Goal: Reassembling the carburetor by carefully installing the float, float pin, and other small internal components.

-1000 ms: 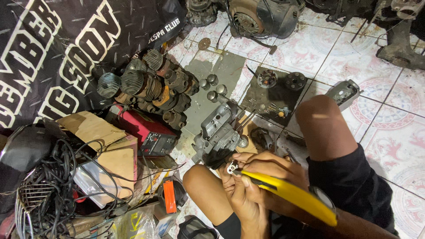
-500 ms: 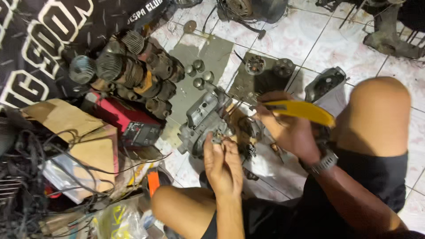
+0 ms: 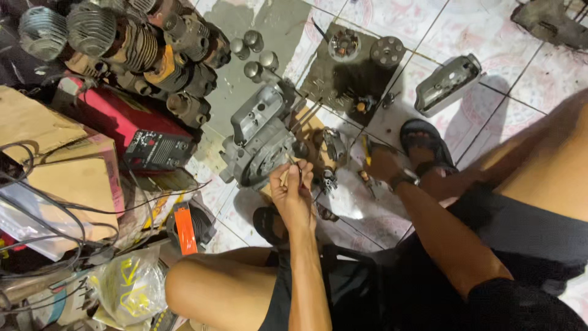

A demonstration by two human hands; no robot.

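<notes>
The tiled floor (image 3: 490,37) is full of engine parts. The left hand (image 3: 293,195) pinches a small pin (image 3: 289,164) against the gray engine case (image 3: 260,138). The right hand (image 3: 383,164) grips a yellow tool (image 3: 366,147) near the sandal (image 3: 424,140).

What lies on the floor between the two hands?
Head view: between left hand and right hand, small dark metal parts lie on the tiles.

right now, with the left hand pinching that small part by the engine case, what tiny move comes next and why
Probably ease the left hand slightly forward, bringing the small part in its fingers to the grey engine case. The part sits just at the case's near edge, and the right hand is apart, low by the tiled floor near a yellow-handled tool.
</notes>
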